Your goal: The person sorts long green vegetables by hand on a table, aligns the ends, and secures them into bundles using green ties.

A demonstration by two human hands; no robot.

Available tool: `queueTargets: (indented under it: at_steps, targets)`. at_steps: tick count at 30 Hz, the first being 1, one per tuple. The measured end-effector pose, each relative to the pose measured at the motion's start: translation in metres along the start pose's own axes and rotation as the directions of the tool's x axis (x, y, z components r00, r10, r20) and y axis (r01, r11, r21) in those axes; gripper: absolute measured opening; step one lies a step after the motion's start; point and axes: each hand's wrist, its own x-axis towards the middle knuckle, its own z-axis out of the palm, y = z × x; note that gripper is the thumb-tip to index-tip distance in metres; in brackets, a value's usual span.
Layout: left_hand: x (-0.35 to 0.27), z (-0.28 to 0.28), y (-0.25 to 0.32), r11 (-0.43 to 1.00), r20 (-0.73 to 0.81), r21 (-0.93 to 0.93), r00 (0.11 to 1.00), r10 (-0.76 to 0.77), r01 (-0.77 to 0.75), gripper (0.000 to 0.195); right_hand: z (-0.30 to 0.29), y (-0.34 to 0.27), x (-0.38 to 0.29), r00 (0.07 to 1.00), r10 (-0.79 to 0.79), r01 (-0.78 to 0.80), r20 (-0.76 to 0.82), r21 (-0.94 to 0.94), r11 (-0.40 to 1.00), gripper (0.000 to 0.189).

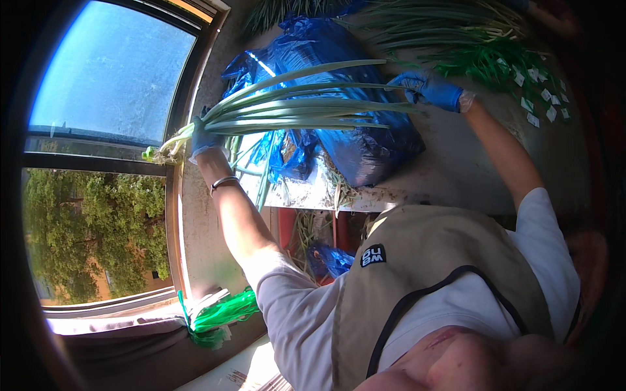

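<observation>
My left hand (204,136), in a blue glove, is closed round a bunch of green onions (288,108) near its white, rooted end, by the window side. The long green leaves fan out rightward above a blue plastic bag (337,146). At the leaf tips is my right hand (424,89), also blue-gloved, with its thumb and fingers pinched on the tip of one leaf. Loose onion leaves (264,181) hang below the bunch, at the table's left side.
More green onions (440,24) lie at the top right, beside green ties with white tags (508,73). A window (98,161) borders the left. Another bundle of green ties (220,313) hangs at lower left. Leaf scraps (342,193) lie along the table's near edge. Part of another person's arm (552,17) shows at upper right.
</observation>
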Motion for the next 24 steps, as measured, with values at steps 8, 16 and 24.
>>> queueTargets:
  at_steps: [8, 16, 24]
  targets:
    - [-0.04, -0.053, 0.032, 0.984, -0.155, -0.165, 0.987, 0.043, -0.069, 0.042, 0.017, -0.014, -0.007, 0.991, 0.033, -0.059, 0.126, 0.21, 0.976, 0.032]
    - [-0.081, -0.121, 0.054, 0.989, -0.241, -0.088, 0.966, 0.09, -0.114, 0.04, 0.067, 0.002, -0.005, 0.94, -0.056, 0.014, 0.337, 0.125, 0.992, 0.018]
    - [-0.128, -0.155, 0.063, 0.972, -0.308, -0.029, 0.927, 0.212, -0.232, 0.034, 0.131, 0.052, 0.027, 0.846, 0.509, -0.447, 0.162, 0.735, 0.509, 0.015]
